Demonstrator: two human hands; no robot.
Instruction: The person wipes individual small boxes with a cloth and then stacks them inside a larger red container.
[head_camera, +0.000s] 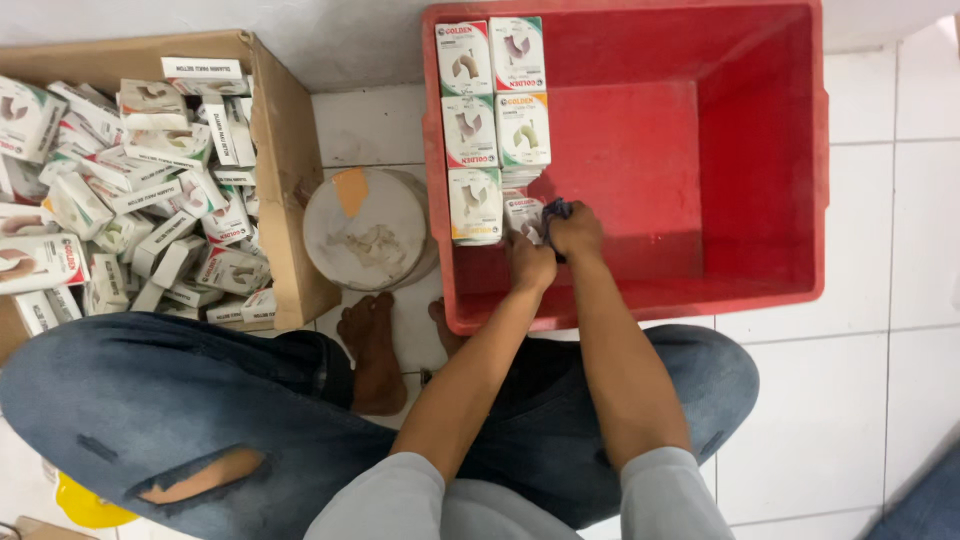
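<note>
White tiled floor (880, 380) | both hands (555, 245) (close together) on small box (522, 213) | red crate (760, 150)

Both hands at a small box inside a red crate

The left hand (532, 265) and right hand (576, 232) meet on a small white carton (523, 213) in the red plastic crate (790, 160), just below stacked cartons (492, 110). Far left of them a cardboard box (290, 180) holds loose cartons, a round lid (368, 228) between.

You squat on a white tiled floor (860, 400). Directly on it sit a red plastic crate (790, 160), a cardboard box (290, 200) on the other side, a round white lid (368, 228) between them, and your bare feet (372, 350).
</note>
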